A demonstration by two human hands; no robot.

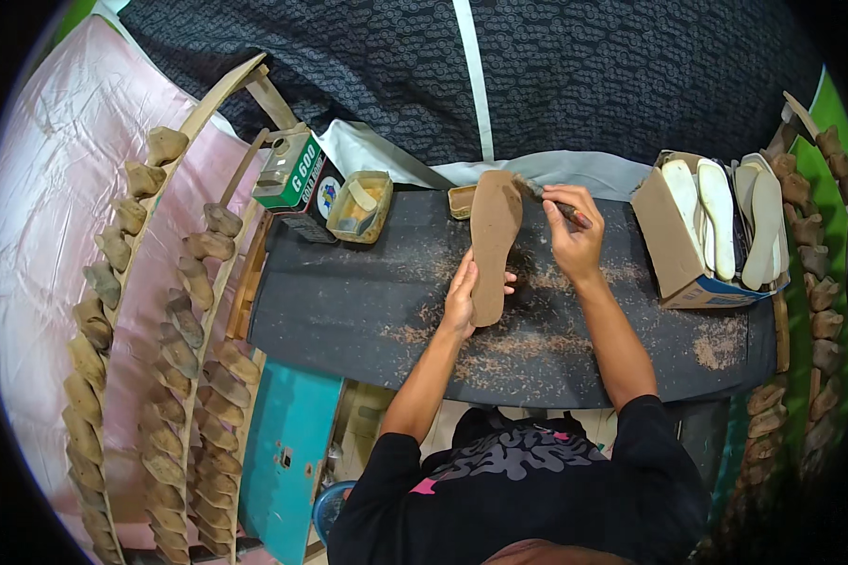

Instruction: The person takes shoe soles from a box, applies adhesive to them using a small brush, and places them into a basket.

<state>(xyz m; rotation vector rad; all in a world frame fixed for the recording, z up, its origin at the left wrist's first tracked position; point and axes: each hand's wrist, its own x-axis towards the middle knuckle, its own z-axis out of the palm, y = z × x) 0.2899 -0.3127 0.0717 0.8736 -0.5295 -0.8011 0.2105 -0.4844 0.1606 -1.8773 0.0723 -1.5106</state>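
Where the dark work table [349,311] meets the person's reach, a brown shoe insole [493,240] lies lengthwise near the table's middle, toe end pointing away from the person. The left hand [462,294] grasps the insole at its heel end, fingers curled around the near edge. The right hand [575,231] is clenched around a brush [548,200], whose bristled tip touches the insole's toe end on its right side. Brown shavings [499,353] are scattered over the table around and below the insole.

Just beyond the toe end stands a small tan tray [461,201]; what it holds cannot be told. To its left sits a square yellowish tub [360,207] containing a pale stick-like tool and a dark residue. Beside that, at the table's far left corner, stands a green and white tin [297,169], lid closed.

At the table's right end, a cardboard box [669,235] lies open, holding several white insoles [716,221] stacked on edge, with further pale insoles [763,226] leaning just beside them.

Curved wooden racks [174,311] at the left carry rows of brown shoe lasts; a similar rack [820,282] runs along the right edge. A teal cabinet [287,452] stands below the table's left side.
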